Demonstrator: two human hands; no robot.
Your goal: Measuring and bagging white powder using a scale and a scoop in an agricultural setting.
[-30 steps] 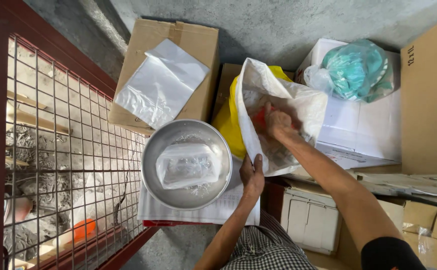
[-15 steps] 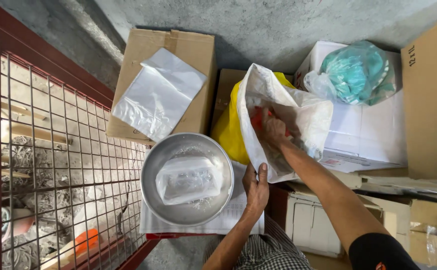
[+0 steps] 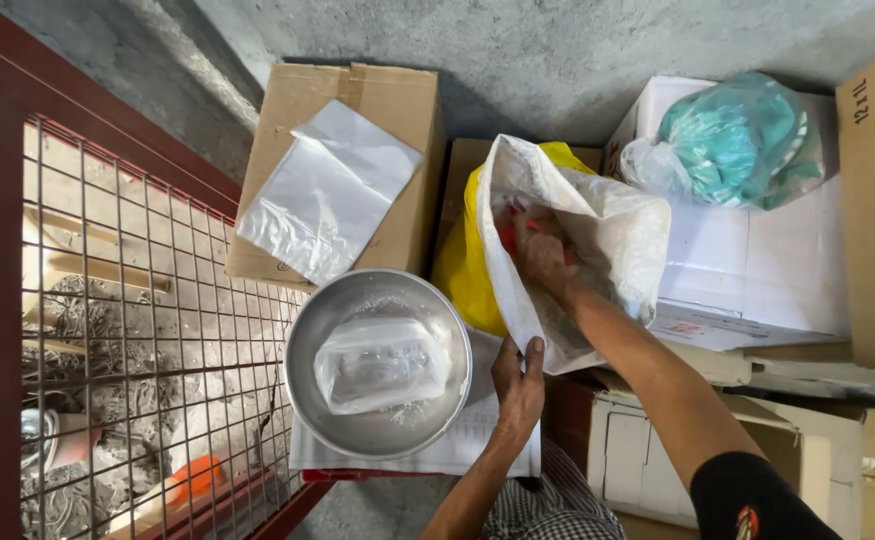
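White sack (image 3: 597, 240) around right hand (image 3: 542, 255), left hand (image 3: 517, 385) gripping.

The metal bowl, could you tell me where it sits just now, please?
In the head view, the metal bowl sits low and centre-left, just left of the left hand gripping the white sack, below the cardboard box.

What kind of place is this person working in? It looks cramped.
Probably a small storeroom or the back of a shop used for packing. Brown cardboard boxes crowd a bare concrete wall, and a round metal bowl holding a clear plastic bag sits beside an open white woven sack.
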